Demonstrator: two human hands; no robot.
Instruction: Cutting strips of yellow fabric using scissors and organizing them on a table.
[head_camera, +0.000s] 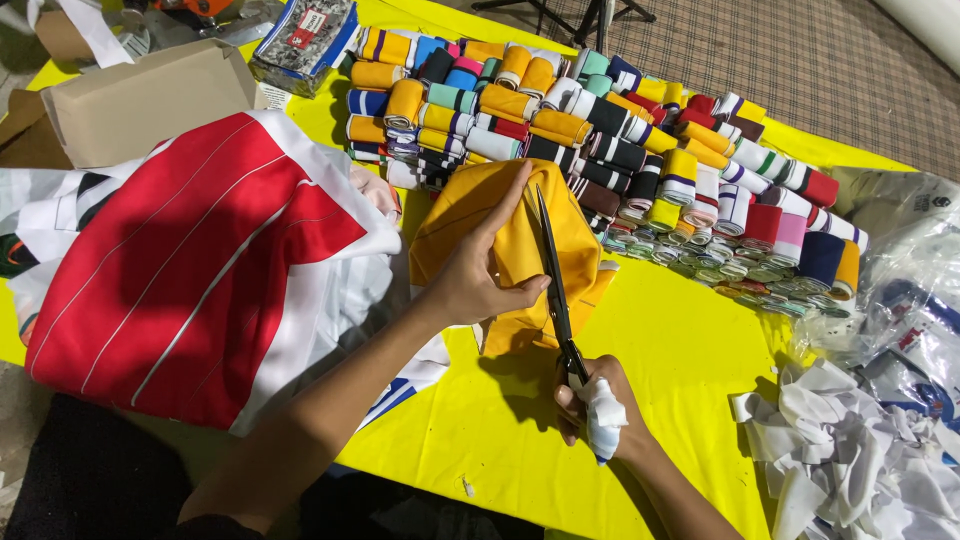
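Scissors (555, 290) gripped in right hand (595, 410) stand open at yellow fabric (515, 250), pinched taut by left hand (475, 280); cut barely begun.

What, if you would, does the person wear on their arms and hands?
Both forearms are bare, with no sleeves, watch or rings in view. The left hand wears nothing. The right hand has a white cloth wrapping wound around the thumb area, with a hint of blue at its lower edge.
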